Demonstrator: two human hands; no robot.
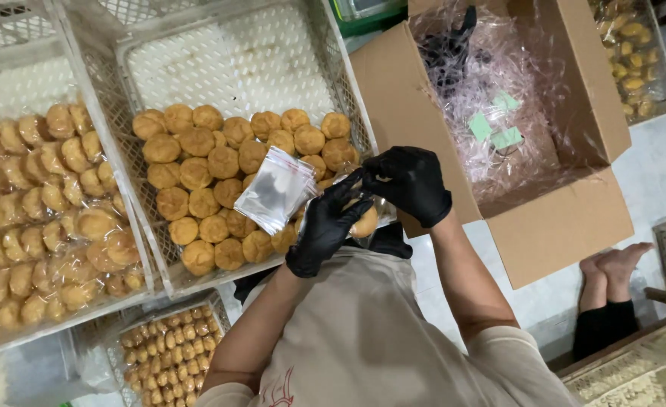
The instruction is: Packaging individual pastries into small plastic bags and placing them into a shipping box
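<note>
Beige-shirted worker, 2 black-gloved hands at white crate (333,68) edge: left hand (325,230) and right hand (411,183) pinch clear bag around round pastry (365,223). Spare bags (276,189) rest on pastries. Best: hold mouth wide, support underneath.

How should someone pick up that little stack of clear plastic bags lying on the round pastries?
Probably by the lower right corner of the stack of clear bags, coming from the right, where the left hand is closest. The stack lies flat and tilted on the round pastries in the white crate, and that corner juts past them, so fingers could likely pinch top and bottom without squashing anything.
</note>
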